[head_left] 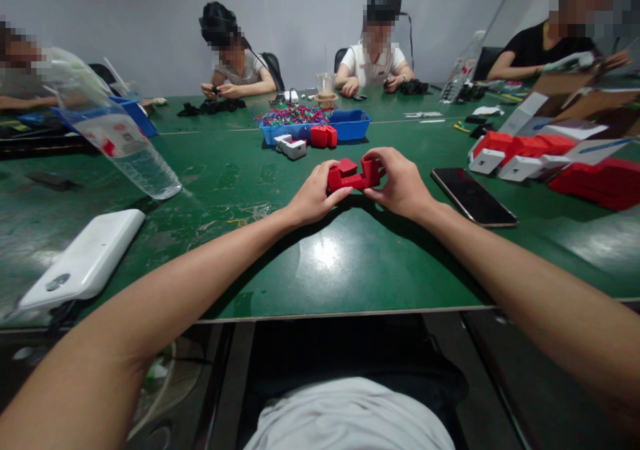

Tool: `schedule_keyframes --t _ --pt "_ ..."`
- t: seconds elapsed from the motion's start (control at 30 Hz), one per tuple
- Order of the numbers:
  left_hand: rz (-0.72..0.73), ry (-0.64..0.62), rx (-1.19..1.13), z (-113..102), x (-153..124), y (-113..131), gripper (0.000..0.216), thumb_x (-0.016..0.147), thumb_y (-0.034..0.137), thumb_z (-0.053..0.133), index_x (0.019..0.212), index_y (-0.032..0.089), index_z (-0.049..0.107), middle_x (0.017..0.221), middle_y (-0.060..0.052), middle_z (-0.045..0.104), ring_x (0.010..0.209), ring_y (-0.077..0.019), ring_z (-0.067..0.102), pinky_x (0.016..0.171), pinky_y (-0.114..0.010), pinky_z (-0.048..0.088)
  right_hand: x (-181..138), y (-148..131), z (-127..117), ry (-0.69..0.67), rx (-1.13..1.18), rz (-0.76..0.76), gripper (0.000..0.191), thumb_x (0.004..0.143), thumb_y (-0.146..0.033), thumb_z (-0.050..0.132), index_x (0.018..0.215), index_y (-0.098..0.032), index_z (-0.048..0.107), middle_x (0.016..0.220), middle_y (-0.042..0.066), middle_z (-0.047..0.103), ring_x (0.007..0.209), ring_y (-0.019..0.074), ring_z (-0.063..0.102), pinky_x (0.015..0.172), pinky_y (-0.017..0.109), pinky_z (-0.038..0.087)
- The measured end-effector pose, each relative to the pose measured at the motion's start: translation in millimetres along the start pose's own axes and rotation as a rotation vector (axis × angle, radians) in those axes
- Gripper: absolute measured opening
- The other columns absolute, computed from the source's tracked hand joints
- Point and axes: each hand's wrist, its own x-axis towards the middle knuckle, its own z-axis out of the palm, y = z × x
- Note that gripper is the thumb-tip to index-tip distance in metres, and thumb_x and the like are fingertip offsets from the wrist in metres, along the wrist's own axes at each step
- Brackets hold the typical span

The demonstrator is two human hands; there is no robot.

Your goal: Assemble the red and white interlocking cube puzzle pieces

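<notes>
I have a red plastic piece between my two hands, out over the middle of the green tabletop. My left hand is closed on its left end, thumb along the near side. My right hand is curved round the other end, pinching it between thumb and fingers, the palm fairly open. The low gap in the middle faces up (whether the underside touches the tabletop, I cannot tell).

To handle it well, I'd want both ends level and the pressure even, since a hard squeeze from one side could twist it. Light fingertips on the end walls should be enough, with my thumbs low so the gap is easy to see into.

Beyond my hands, a white piece and a red block sit just in front of the blue tray with its heap of coloured wires. The phone lies near my right wrist, so I'd mind that arm when turning the piece.
</notes>
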Motion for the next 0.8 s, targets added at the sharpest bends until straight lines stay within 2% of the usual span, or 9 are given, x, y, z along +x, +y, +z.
schedule_keyframes --t 0.17,0.4,0.67,0.8 --pt "-0.030 -0.037 -0.019 2 2 -5 0.054 0.088 0.038 0.063 0.132 0.011 0.044 0.134 -0.020 0.057 0.125 -0.0277 0.056 0.109 -0.045 0.043 0 -4 0 -0.010 0.012 0.001 0.049 0.068 -0.023 0.075 0.113 -0.023 0.056 0.111 0.010 0.064 0.095 0.0277 0.061 0.079 0.040 0.051" --pt "-0.042 -0.069 0.065 2 1 -3 0.054 0.088 0.031 0.062 0.137 0.017 0.043 0.141 -0.018 0.055 0.132 -0.0287 0.052 0.110 -0.049 0.042 1 -6 1 -0.006 0.030 -0.038 0.053 0.071 -0.044 0.080 0.114 -0.023 0.057 0.112 0.011 0.066 0.098 0.0300 0.063 0.085 0.043 0.051" --pt "-0.121 -0.082 0.159 1 0 0 0.056 0.090 0.033 0.060 0.140 0.013 0.043 0.134 -0.019 0.060 0.126 -0.0297 0.056 0.105 -0.050 0.045 2 -8 -2 -0.023 0.046 -0.050 0.048 0.070 -0.036 0.079 0.111 -0.022 0.057 0.109 0.012 0.067 0.096 0.0290 0.064 0.082 0.042 0.051" --pt "-0.130 -0.082 0.063 -1 1 4 0.046 0.099 0.039 0.042 0.138 0.014 0.045 0.126 -0.016 0.066 0.114 -0.0265 0.063 0.101 -0.047 0.047 2 -12 -1 -0.022 0.053 -0.032 0.042 0.071 -0.034 0.076 0.106 -0.022 0.057 0.105 0.011 0.068 0.090 0.0270 0.064 0.076 0.039 0.050"
